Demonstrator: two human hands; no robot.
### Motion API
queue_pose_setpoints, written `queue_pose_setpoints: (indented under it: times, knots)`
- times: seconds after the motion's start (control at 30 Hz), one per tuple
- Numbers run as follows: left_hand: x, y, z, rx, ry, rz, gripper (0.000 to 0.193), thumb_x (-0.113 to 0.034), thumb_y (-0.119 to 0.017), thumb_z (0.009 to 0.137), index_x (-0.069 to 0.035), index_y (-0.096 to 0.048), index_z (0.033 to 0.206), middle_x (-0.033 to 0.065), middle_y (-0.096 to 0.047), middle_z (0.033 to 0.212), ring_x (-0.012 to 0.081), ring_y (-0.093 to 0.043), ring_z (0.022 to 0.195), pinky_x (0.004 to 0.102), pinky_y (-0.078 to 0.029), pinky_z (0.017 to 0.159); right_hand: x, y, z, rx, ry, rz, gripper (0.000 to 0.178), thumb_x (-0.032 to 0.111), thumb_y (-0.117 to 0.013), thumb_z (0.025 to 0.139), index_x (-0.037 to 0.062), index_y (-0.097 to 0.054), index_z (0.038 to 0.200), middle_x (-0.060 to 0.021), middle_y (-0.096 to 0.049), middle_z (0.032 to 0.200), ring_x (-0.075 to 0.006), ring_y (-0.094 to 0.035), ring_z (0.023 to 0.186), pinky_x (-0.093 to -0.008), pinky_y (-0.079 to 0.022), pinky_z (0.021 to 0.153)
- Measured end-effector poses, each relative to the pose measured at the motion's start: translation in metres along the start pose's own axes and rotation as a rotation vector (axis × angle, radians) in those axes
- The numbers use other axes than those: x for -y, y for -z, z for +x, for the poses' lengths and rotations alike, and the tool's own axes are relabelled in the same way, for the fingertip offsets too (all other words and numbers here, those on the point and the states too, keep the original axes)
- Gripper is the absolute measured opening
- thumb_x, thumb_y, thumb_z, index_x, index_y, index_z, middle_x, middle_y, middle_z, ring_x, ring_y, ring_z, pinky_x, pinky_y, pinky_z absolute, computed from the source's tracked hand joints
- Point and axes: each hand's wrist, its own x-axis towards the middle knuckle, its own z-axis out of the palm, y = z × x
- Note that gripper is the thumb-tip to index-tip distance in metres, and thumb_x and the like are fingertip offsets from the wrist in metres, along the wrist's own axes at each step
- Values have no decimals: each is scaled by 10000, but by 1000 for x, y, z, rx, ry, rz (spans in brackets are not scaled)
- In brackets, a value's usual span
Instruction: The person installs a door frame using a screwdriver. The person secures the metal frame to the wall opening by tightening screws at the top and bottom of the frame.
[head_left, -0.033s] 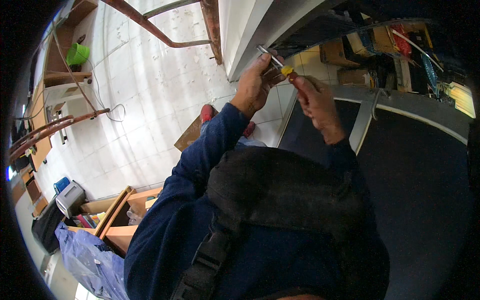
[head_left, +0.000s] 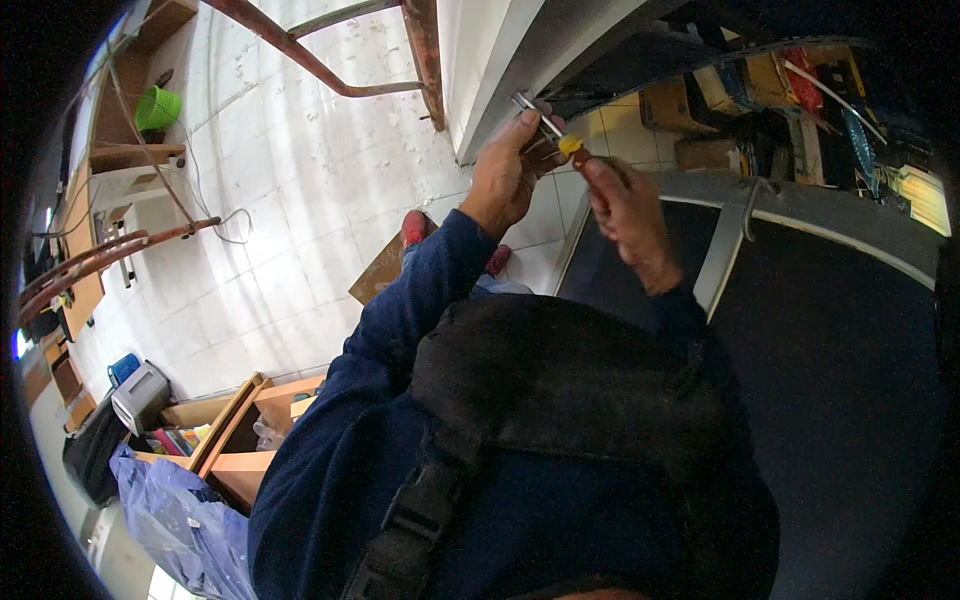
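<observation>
A screwdriver (head_left: 569,146) with a yellow and reddish-brown handle slants up to the left, its metal shaft ending against a grey metal frame edge (head_left: 528,66). My right hand (head_left: 632,215) is closed round the handle. Up by the tip, my left hand (head_left: 505,170) pinches the shaft, thumb on the near side and fingers partly hidden behind it. Whatever the tip meets on the frame is too small to make out.
Beside my right arm stands a door-like panel (head_left: 840,330) with dark panes and a curved metal handle (head_left: 750,208). Boxes and loose items (head_left: 680,105) crowd the upper right. A rusty metal frame (head_left: 425,60) rises at the top. Wooden drawers (head_left: 240,465) lie lower left.
My right hand has shifted slightly left with the screwdriver handle, and its grip looks a little turned. My left hand stays in almost the same place at the shaft.
</observation>
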Motion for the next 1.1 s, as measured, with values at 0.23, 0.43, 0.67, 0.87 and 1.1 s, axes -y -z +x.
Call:
queue_pose_setpoints:
  times: [0.23, 0.43, 0.67, 0.87, 1.1]
  knots:
    - [-12, -1, -11, -128, -165, 310, 264, -247, -600, 1017, -10, -700, 1074, 58, -684, 838, 160, -668, 750, 288, -547, 675, -26, -37, -20, -39, -82, 487, 388, 427, -603, 988, 59, -586, 1110, 16, -524, 690, -37, -394, 448, -210, -297, 385]
    - [-53, 29, -18, -88, -313, 659, 274, -228, -589, 1019, 17, -711, 1043, 61, -682, 820, 122, -640, 720, 262, -527, 653, -21, -79, -23, -261, 51, 296, 288, 297, -638, 989, 51, -580, 1129, 26, -515, 708, -31, -420, 514, -210, -329, 427]
    - [-39, 22, -18, 46, -81, 638, 281, -242, -580, 1021, -6, -722, 1081, 52, -694, 829, 112, -632, 702, 251, -517, 617, -17, -64, -15, -194, -90, 565, 267, 324, -649, 965, 79, -678, 1067, -5, -580, 726, -45, -426, 438, -213, -302, 361]
    - [-56, 25, -23, -1, -123, 846, 283, -232, -563, 1021, -12, -718, 1107, 54, -690, 780, 114, -621, 634, 251, -496, 582, -8, -38, -7, -218, -34, 105, 357, 367, -681, 942, 47, -704, 1099, 10, -558, 700, -43, -457, 504, -210, -330, 411]
    - [-61, 15, -21, -91, -501, 1349, 221, -202, -639, 966, -14, -700, 1065, 97, -744, 768, 165, -702, 658, 298, -531, 628, -8, -21, 2, -168, 108, -194, 376, 407, -659, 945, 35, -674, 886, -1, -549, 674, -85, -482, 552, -278, -390, 513]
